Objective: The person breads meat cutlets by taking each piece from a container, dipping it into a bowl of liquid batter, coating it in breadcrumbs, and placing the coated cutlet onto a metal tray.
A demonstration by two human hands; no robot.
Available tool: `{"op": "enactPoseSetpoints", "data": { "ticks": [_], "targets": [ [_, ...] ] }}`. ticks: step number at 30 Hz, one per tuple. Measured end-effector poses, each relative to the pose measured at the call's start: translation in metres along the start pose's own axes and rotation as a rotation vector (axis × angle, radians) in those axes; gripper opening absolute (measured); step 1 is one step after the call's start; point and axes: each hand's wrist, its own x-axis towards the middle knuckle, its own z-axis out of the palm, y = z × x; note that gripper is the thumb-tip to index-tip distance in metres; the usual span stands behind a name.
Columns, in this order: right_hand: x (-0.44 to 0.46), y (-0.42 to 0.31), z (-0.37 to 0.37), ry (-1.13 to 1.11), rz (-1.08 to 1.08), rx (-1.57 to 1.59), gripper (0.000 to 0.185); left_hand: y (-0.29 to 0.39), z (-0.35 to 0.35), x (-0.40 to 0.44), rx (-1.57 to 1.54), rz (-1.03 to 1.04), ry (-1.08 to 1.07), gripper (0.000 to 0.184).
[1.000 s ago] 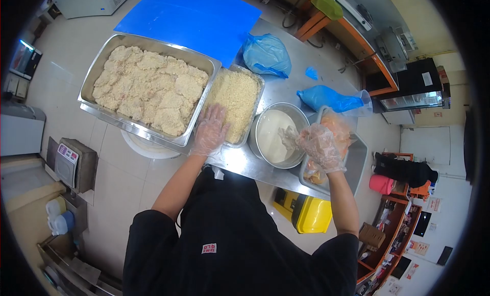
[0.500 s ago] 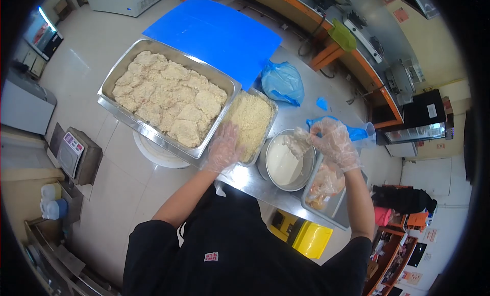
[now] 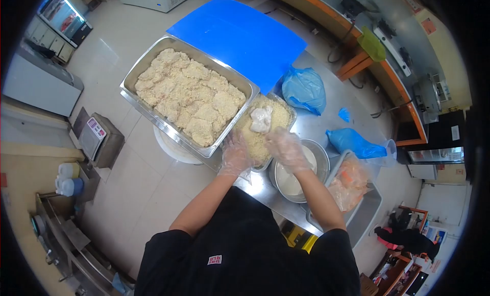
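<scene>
Just beyond left grip [image 3: 236,154], loose, and right grip [image 3: 287,149], too blurred to tell: wet white piece [image 3: 261,119] on crumbs [image 3: 281,113], top not yet covered. Left of both: pan [image 3: 163,123] of breaded pieces [image 3: 191,97], seemingly done. Remainder unclear.

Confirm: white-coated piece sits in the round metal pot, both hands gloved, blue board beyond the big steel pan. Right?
One error: the white-coated piece lies on the crumbs, not in the round metal pot; the head view shows it. The left hand and right hand are gloved, and the blue board is beyond the big steel pan.
</scene>
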Motion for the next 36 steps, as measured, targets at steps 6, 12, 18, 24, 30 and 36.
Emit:
{"op": "enactPoseSetpoints", "data": {
  "ticks": [6, 12, 18, 24, 30, 36],
  "targets": [
    [-0.064, 0.018, -0.068, 0.169, 0.400, 0.199, 0.020, 0.011, 0.015, 0.008, 0.036, -0.049, -0.010, 0.157],
    [-0.116, 0.029, -0.050, 0.185, 0.626, 0.440, 0.022, 0.023, 0.013, 0.005, 0.134, -0.115, -0.039, 0.158],
    [-0.117, 0.038, -0.052, 0.177, 0.644, 0.418, 0.020, 0.032, 0.006, 0.017, 0.073, -0.197, -0.021, 0.135],
    [-0.123, 0.037, -0.054, 0.216, 0.640, 0.500, 0.020, -0.026, 0.078, 0.059, -0.251, -0.019, 0.303, 0.064],
    [-0.128, 0.041, -0.052, 0.263, 0.637, 0.531, 0.021, 0.008, 0.023, 0.061, -0.484, -0.154, 0.227, 0.057],
    [-0.125, 0.033, -0.054, 0.216, 0.632, 0.528, 0.020, 0.029, 0.007, 0.082, -0.256, 0.039, 0.398, 0.094]
  ]
}}
